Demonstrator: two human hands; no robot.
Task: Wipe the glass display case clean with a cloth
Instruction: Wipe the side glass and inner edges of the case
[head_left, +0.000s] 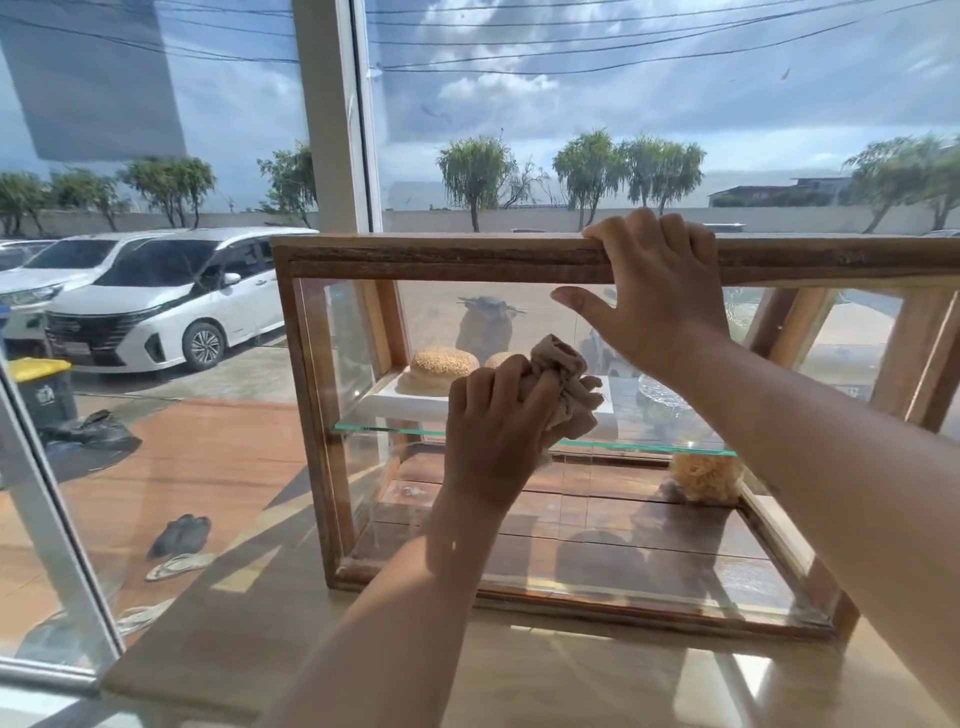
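Wiping front pane of wood-framed glass display case (332, 415) on pale bench (545, 686): left hand (496, 431) fingers clenched around crumpled beige cloth (563, 384), right hand (660, 291) gripping top rail, next sweeping across uncleaned glass.

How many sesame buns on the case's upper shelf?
2 visible. One sesame bun sits whole on the white tray; a second bun beside it is partly behind the cloth in the left hand. More may be hidden.
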